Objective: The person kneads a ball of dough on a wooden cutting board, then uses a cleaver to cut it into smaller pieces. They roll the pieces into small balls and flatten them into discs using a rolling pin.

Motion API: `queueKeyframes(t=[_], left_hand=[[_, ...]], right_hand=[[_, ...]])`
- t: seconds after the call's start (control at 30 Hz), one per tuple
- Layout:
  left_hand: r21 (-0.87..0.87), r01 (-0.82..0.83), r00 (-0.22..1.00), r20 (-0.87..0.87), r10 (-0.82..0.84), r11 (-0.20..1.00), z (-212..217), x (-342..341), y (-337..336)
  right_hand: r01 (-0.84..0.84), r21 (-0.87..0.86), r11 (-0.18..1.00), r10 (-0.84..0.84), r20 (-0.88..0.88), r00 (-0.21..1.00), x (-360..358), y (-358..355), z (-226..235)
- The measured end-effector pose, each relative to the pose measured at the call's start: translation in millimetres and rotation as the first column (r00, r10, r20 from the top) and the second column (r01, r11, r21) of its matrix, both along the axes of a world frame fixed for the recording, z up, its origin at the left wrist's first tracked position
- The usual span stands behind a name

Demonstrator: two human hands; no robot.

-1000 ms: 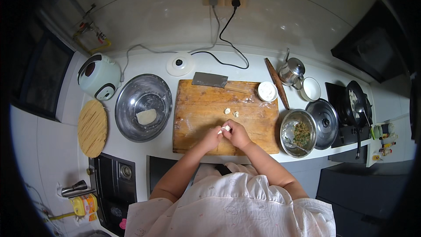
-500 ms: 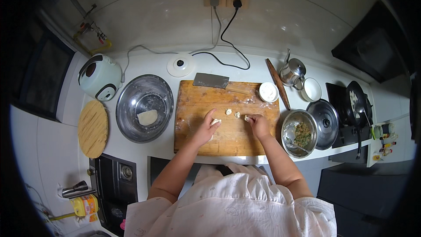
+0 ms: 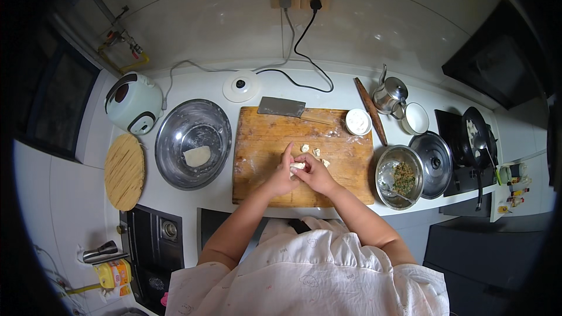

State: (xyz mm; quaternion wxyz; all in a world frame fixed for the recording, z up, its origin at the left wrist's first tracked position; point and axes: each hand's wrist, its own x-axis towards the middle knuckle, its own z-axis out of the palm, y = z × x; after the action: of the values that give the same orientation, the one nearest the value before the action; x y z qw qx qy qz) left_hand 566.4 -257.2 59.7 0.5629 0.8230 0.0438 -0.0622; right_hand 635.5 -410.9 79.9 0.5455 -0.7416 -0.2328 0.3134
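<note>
My left hand (image 3: 282,177) is closed around a lump of white dough (image 3: 298,166) above the near middle of the wooden board (image 3: 257,140). My right hand (image 3: 317,175) meets it there, its fingers closed on the same lump, part of which they hide. Just beyond the right fingers lie a few small dough pieces (image 3: 305,148), apart from one another. A cleaver (image 3: 282,107) rests at the board's far edge, its wooden handle pointing right. White powder fills a small bowl (image 3: 358,122) on the far right corner.
Left of the board stands a large metal basin (image 3: 167,158) with a flat slab of dough (image 3: 197,156). On the right are a bowl of green-brown filling (image 3: 404,179), a pan lid (image 3: 431,161), a rolling pin (image 3: 370,111) and a kettle (image 3: 391,95). A wok (image 3: 475,134) sits farther right.
My right hand has left a small dough piece on the board's right half and moved left to the dough in my left hand. The left hand has shifted slightly right.
</note>
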Motion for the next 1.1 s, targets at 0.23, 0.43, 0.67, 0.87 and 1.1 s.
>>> queueKeyframes(t=[0.23, 0.43, 0.67, 0.87, 1.1], left_hand=[[-0.070, 0.002, 0.999, 0.047, 0.001, 0.998, -2, 0, -5], [-0.016, -0.037, 0.975, 0.219, 0.040, 0.999, -17, 0, -7], [0.051, -0.054, 0.996, -0.070, 0.057, 0.997, -30, -3, -7], [0.101, -0.032, 0.998, -0.059, 0.038, 0.994, -34, -14, -7], [-0.179, -0.060, 0.997, -0.064, 0.049, 0.982, -43, -19, -6]], right_hand=[[-0.013, 0.058, 0.998, 0.010, 0.061, 0.998, 0, 3, 5], [0.044, 0.012, 0.999, -0.046, 0.201, 0.978, -3, 5, 8], [0.125, -0.015, 0.992, -0.113, 0.335, 0.935, -10, 4, -4], [0.091, -0.071, 0.993, -0.054, 0.411, 0.910, -15, 1, -15], [0.188, -0.099, 0.977, -0.140, 0.363, 0.921, 0, -18, -34]])
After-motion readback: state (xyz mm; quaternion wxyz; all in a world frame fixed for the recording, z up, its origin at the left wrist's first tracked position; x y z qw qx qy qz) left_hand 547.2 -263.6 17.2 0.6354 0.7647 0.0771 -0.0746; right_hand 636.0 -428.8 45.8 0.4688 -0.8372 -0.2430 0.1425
